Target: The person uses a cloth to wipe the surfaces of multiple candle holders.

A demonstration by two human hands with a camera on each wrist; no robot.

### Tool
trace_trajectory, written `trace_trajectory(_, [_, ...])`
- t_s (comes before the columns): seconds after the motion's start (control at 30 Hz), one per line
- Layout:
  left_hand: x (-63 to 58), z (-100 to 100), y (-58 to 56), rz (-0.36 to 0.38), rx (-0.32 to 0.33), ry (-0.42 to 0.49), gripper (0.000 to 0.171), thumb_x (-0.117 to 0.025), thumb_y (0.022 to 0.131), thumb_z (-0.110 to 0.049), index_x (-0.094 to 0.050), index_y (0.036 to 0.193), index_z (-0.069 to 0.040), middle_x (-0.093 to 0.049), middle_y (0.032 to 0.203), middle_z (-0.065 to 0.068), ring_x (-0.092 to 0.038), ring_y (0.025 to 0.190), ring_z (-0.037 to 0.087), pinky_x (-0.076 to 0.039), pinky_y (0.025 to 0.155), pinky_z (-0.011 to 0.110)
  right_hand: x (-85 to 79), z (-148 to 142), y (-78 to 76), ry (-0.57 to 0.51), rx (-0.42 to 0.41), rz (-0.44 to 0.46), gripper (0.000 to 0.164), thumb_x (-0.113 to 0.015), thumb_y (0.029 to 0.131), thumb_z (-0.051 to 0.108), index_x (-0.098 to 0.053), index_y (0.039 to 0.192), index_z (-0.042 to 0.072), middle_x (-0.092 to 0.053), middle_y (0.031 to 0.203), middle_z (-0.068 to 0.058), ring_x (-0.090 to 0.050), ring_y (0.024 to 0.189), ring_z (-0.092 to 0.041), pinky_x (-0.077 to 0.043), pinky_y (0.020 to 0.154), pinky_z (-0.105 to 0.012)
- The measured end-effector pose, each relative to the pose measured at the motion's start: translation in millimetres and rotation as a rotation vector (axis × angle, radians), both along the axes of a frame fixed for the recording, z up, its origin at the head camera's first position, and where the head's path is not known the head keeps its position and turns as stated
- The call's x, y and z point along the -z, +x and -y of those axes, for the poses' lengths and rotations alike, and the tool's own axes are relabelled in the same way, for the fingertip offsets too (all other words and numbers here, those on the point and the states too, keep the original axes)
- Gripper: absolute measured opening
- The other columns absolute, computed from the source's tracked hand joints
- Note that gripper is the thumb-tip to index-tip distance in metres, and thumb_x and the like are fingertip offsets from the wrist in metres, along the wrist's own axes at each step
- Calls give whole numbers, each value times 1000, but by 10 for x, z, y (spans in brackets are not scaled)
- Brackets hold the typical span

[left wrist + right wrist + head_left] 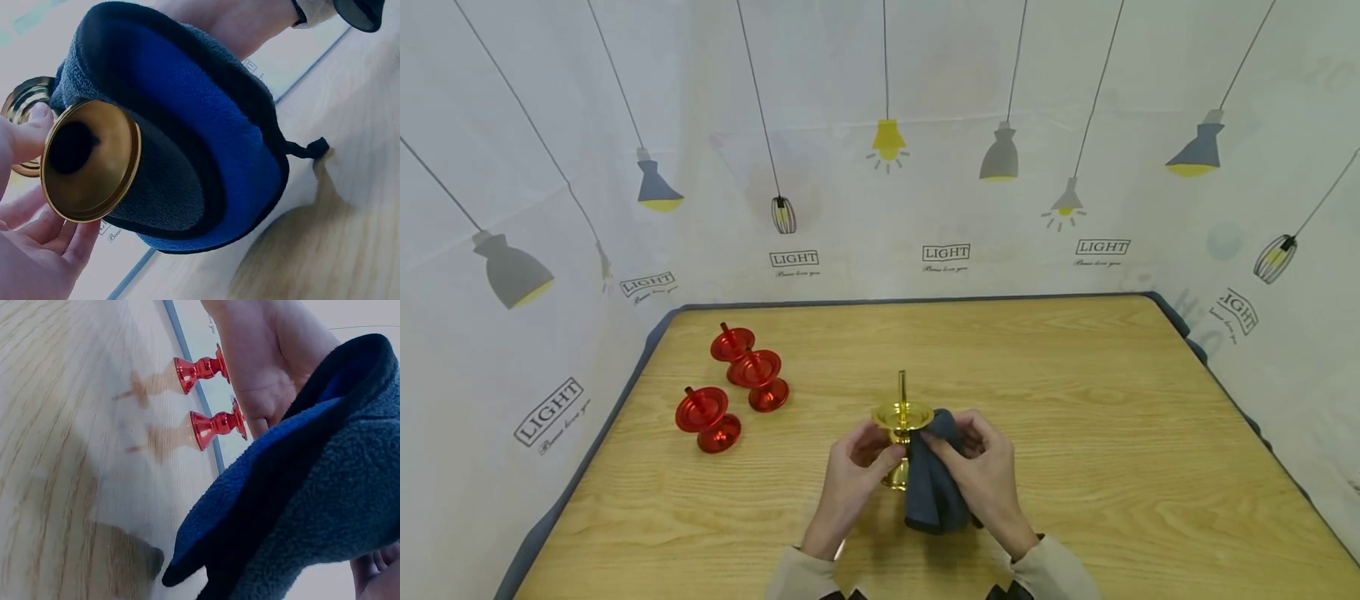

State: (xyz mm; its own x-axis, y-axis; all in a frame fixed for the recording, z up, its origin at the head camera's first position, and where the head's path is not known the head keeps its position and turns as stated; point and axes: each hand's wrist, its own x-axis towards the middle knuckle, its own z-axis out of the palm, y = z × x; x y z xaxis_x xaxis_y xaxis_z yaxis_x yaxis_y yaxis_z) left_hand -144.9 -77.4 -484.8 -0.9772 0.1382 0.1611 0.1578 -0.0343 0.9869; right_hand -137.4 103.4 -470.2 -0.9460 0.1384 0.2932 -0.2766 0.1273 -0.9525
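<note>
The left hand grips a gold candleholder above the desk as the right hand pinches a blue cloth at its 3 o'clock; 3 red candleholders stand toward 10 o'clock.

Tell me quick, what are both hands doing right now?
Left hand: closed, holding the gold candlestick.
Right hand: closed, holding the dark blue-grey cloth against the candlestick.
</note>
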Motion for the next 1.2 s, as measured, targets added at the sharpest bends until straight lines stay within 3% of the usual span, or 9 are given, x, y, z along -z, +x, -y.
trace_trajectory(0.23, [10, -63, 9, -60, -24, 35, 22, -75, 90, -3, -68, 109, 4, -70, 106, 18, -68, 95, 8, -56, 88, 26, 22, 19, 1, -7, 58, -5, 20, -86, 80, 5, -69, 90, 7, -71, 88, -2, -70, 78, -9, -58, 70, -22])
trace_trajectory(0.37, [0, -93, 7, -43, -48, 23, 28, -82, 85, -10, -68, 107, 0, -71, 105, 13, -69, 98, 10, -55, 93, 28, 32, 45, 17, -29, 62, -21, 20, -87, 77, 2, -68, 85, 4, -70, 84, 0, -71, 78, -9, -60, 70, -24])
trace_trajectory(0.57, [-9, -84, 4, 10, -97, 10, 29, -86, 82, -14, -68, 102, -2, -74, 99, 9, -70, 95, 11, -56, 88, 26, 13, 70, 45, -55, 20, -12, 20, -88, 76, 1, -69, 84, 0, -69, 82, 3, -72, 82, -10, -61, 72, -25])
trace_trajectory(0.67, [-10, -75, -2, 35, -134, 8, 28, -86, 81, -12, -69, 100, -2, -75, 97, 9, -71, 93, 10, -57, 85, 25, 10, 59, 48, -62, -28, 27, 20, -88, 77, 6, -73, 90, 2, -72, 88, 1, -73, 87, -10, -61, 74, -26])
trace_trajectory(0.87, [15, -55, -10, 59, -198, 37, 26, -85, 81, -8, -69, 99, 2, -74, 94, 9, -69, 87, 8, -56, 80, 23, 22, 20, 60, -87, -210, 77, 27, -78, 87, 3, -71, 112, 0, -72, 112, -14, -72, 104, -12, -61, 83, -30])
trace_trajectory(0.97, [30, -41, -15, 53, -194, 48, 26, -85, 81, -6, -69, 100, 2, -74, 94, 10, -69, 87, 9, -56, 79, 22, 16, 10, 56, -80, -236, 90, 30, -77, 88, 4, -69, 116, -1, -71, 115, -17, -72, 104, -11, -61, 83, -30])
trace_trajectory(1.2, [52, -5, -15, 21, -125, 42, 29, -86, 80, -8, -71, 103, -1, -73, 101, 10, -70, 94, 11, -58, 83, 25, 13, 19, 38, -29, -165, 131, 32, -84, 83, 8, -73, 113, 3, -73, 112, -16, -72, 99, -9, -61, 82, -28])
